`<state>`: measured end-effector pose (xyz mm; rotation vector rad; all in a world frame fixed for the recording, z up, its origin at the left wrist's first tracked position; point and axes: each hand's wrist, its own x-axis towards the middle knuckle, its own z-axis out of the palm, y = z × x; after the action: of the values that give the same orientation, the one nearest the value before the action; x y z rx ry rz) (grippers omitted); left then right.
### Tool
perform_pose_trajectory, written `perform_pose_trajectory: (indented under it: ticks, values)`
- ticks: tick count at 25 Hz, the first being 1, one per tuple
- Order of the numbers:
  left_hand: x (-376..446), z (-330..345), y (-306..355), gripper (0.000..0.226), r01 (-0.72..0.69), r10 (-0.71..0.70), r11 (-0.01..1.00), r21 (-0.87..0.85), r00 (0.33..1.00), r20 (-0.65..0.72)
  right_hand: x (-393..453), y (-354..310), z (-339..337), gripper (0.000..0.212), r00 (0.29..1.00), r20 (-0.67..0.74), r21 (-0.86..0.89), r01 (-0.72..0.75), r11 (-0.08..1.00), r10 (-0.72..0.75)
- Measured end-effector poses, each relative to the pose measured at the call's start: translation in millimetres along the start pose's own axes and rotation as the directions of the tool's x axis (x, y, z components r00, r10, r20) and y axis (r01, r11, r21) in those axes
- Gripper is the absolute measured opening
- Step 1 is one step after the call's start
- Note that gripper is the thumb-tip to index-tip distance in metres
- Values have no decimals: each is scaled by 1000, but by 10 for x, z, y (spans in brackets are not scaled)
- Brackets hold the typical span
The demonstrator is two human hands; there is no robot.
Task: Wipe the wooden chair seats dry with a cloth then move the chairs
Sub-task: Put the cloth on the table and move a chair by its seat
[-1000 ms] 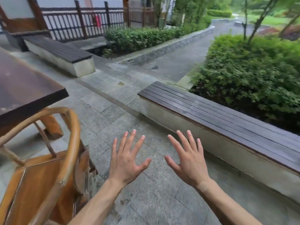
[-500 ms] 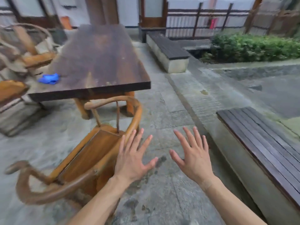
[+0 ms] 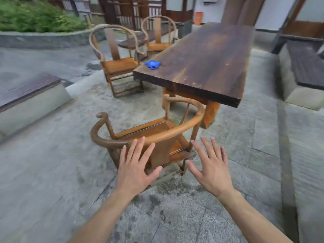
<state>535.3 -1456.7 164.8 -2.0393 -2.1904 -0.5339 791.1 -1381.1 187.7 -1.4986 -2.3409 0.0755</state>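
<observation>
1. A slatted bench (image 3: 26, 88) is sitting at the far left, well apart from the work.
2. Two more wooden chairs (image 3: 121, 64) are standing beyond the table's left corner, seats facing the camera.
3. The left hand (image 3: 135, 169) is hovering with fingers spread wide, holding nothing, its fingertips (image 3: 143, 138) overlapping the nearest chair (image 3: 149, 135) at its curved back rail; whether they are touching it I cannot tell.
4. The blue cloth (image 3: 152, 64) is lying crumpled on the near-left corner of the table (image 3: 206, 67), out of reach, so wiping probably is not starting yet.
5. The right hand (image 3: 212, 169) is spreading equally wide and empty beside the chair's right post, likely readying for a two-handed grasp.
6. The table's leg and overhanging edge are standing just beyond the chair, limiting forward movement.
</observation>
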Motion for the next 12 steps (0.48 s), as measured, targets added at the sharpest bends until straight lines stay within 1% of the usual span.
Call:
perform_pose_trajectory:
  ticks: [2,6,9,12]
  values:
    - [-180,-63,-74,77,73,-73,997,15,997,-8,-7,-65,69,66,998,33,23,56,998,-56]
    - [-438,-119,-167,76,171,-172,983,59,985,-2,14,-134,144,68,990,78,47,116,992,-120]
    - [-550,-105,-236,76,196,-196,978,76,981,-3,22,-178,186,69,990,90,65,108,992,-113]
    - [-555,-18,-309,76,199,-201,977,80,980,15,44,-158,263,70,986,98,59,130,990,-135]
